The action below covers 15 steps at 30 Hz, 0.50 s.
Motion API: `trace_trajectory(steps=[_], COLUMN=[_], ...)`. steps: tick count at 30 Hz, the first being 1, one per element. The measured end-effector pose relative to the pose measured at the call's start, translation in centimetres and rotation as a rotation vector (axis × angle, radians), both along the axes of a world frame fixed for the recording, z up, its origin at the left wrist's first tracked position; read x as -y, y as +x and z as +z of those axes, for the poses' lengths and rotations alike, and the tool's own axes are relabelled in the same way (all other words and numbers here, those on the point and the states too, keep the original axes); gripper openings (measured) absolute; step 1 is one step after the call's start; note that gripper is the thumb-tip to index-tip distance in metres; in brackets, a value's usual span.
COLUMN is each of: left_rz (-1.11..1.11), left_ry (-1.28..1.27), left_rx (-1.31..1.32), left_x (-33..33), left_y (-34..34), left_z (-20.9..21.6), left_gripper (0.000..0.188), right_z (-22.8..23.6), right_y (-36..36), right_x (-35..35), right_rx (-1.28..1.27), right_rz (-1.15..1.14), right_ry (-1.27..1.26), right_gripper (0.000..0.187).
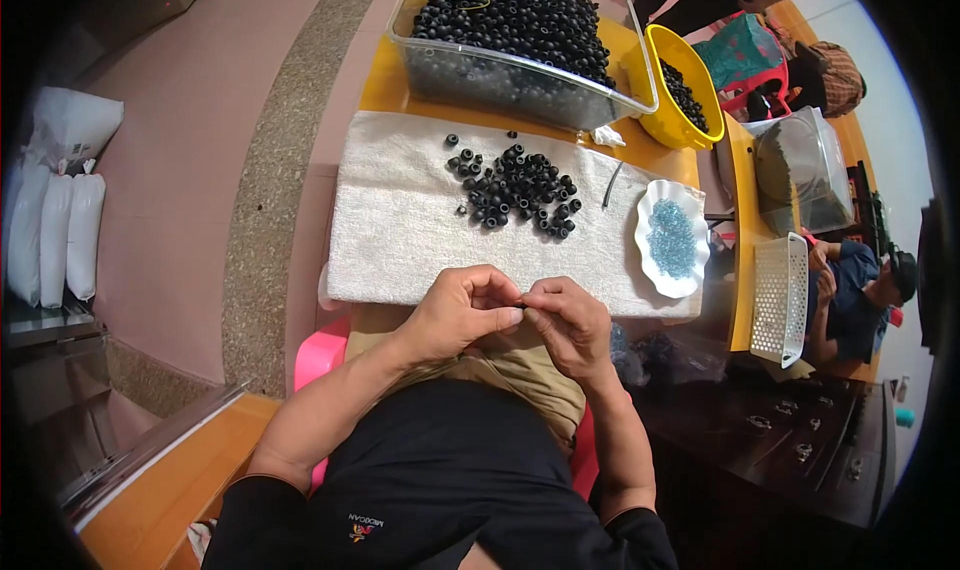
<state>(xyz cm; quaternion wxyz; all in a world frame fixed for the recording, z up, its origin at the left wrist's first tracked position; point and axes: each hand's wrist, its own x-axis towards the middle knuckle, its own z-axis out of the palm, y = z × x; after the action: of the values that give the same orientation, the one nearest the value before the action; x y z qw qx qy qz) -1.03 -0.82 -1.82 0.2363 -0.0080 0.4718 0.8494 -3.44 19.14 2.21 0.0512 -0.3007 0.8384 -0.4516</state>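
Grip: left hand (462, 310) and right hand (572, 322) meet fingertip to fingertip at frame centre, pinched narrow; anything held between them is too small to tell.
Beads: loose black beads (520, 190) above the hands, on the white towel (390, 230).
Dish: white dish (650, 260) of blue beads, right of the towel.
Tub: clear tub (520, 80) of black beads, top centre.
Bowl: yellow bowl (665, 130), upper right.

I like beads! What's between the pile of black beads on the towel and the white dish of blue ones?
In the head view, a thin dark stick lies on the white towel between the black bead pile and the white dish.
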Motion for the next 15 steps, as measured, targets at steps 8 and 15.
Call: trace_trajectory(steps=[8, 15], left_rz=[0.035, 0.075], left_ry=[0.021, -0.033], left_rx=[0.011, -0.041], left_x=[-0.1, -0.4], left_y=[0.0, 0.1], left_z=[0.0, 0.0], left_gripper=[0.016, 0.017], right_z=[-0.5, -0.7], right_y=[0.7, 1.2], right_x=[0.1, 0.6], right_rx=[-0.085, -0.186], right_rz=[-0.019, -0.069], right_ry=[-0.082, 0.054], right_gripper=[0.036, 0.041])
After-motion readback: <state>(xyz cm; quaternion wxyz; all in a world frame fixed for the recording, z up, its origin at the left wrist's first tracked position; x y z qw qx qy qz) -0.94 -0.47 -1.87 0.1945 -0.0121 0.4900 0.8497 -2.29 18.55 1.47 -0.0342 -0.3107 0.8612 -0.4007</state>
